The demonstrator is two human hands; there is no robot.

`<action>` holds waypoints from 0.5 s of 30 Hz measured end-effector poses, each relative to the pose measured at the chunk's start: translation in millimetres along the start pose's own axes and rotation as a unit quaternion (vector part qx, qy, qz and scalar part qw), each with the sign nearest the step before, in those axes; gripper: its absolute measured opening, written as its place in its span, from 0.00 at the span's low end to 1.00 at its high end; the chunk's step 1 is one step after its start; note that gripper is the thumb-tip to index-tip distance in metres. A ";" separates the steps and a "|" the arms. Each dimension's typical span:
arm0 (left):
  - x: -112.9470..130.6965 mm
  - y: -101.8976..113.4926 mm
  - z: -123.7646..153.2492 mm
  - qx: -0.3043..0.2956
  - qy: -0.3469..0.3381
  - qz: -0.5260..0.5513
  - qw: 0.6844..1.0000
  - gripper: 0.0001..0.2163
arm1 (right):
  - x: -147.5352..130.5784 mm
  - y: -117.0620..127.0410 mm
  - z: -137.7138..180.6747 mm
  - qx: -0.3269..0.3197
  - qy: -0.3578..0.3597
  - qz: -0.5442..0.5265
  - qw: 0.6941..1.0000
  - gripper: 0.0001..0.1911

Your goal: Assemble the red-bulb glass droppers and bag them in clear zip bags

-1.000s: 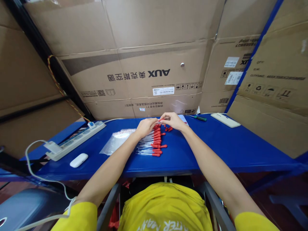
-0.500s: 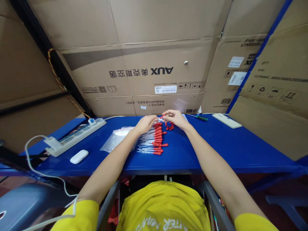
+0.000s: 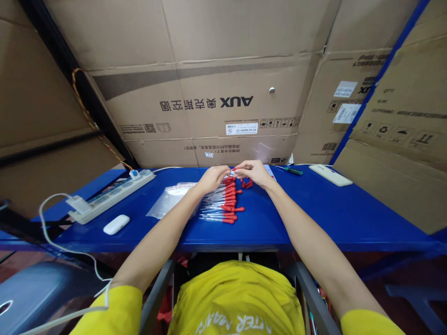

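My left hand (image 3: pixel 213 179) is closed in a pinch around a clear dropper tube, mostly hidden by the fingers. Close against it on the right, my right hand (image 3: pixel 257 173) pinches a red rubber bulb (image 3: pixel 236 169) at the tube's end. Whether the bulb is fully seated cannot be made out. Just below the hands lies a row of droppers (image 3: pixel 229 203), clear tubes to the left and red bulbs to the right. Several loose red bulbs (image 3: pixel 247 184) sit under my right hand. Clear plastic bags (image 3: pixel 167 201) lie partly beneath my left forearm.
On the blue table (image 3: pixel 328 214) are a white power strip (image 3: pixel 115 197) and white earbud case (image 3: pixel 116 224) at left. A green-handled screwdriver (image 3: pixel 293 170) and pale phone (image 3: pixel 330 175) lie at the back right. Cardboard panels (image 3: pixel 209 83) wall the back and sides.
My right hand has drawn slightly closer to the left, and its fingers now cover more of the red bulb. The view has shifted a little; the droppers on the table look unchanged.
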State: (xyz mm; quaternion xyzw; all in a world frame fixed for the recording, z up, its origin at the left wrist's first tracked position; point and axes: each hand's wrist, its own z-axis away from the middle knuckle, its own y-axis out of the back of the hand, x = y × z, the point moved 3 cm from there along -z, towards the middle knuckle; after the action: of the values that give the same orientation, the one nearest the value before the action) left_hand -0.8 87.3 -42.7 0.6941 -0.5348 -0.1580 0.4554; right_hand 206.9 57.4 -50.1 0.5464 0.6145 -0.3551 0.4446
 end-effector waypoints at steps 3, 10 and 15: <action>1.5 0.4 -0.5 -0.001 0.000 0.000 1.000 0.19 | -1.0 1.8 -0.5 0.011 0.007 0.002 1.000 0.23; 3.5 0.4 -0.7 -0.007 0.003 0.009 1.000 0.19 | -2.8 2.3 1.2 -0.004 0.001 -0.008 1.000 0.24; 2.1 0.6 0.2 -0.006 -0.003 0.018 1.000 0.20 | -3.4 -0.8 2.0 -0.005 0.010 -0.020 1.000 0.22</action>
State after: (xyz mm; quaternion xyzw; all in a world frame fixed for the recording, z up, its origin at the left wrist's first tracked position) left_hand -0.5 85.3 -41.8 0.6809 -0.5474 -0.1551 0.4612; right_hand 206.5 54.2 -47.6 0.5351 0.6315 -0.3554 0.4343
